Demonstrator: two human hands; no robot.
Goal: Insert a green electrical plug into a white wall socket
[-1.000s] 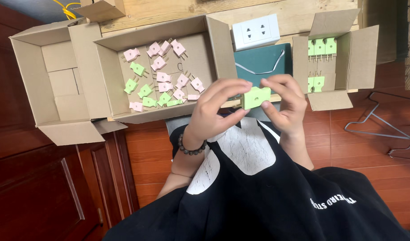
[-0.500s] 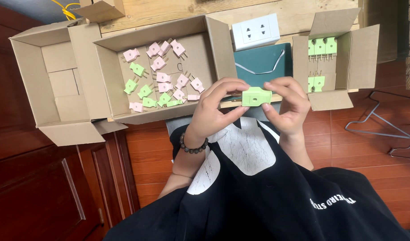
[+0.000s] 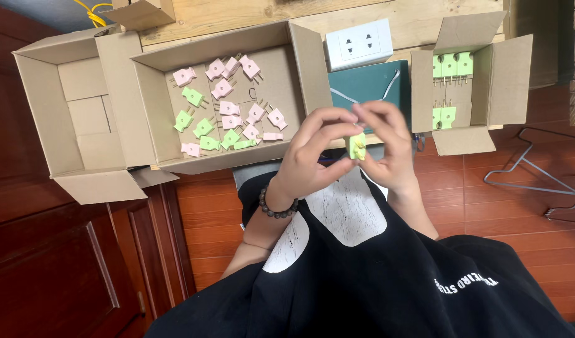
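Both hands hold one small light-green plug in front of my chest. My left hand, with a dark bead bracelet at the wrist, pinches it from the left. My right hand grips it from the right and above. The plug is turned end-on, so little of it shows between the fingers. Behind the hands lies a dark green board with a white cord across it.
An open cardboard box holds several loose pink and green plugs. A smaller box at right holds green plugs set in rows. An empty open box is at left. A white wall socket sits on wooden planks. Wire hangers lie on the floor.
The green plug was held flat and wide between the fingertips; now it is turned end-on. Both hands have shifted slightly lower, and the fingers have closed more around it.
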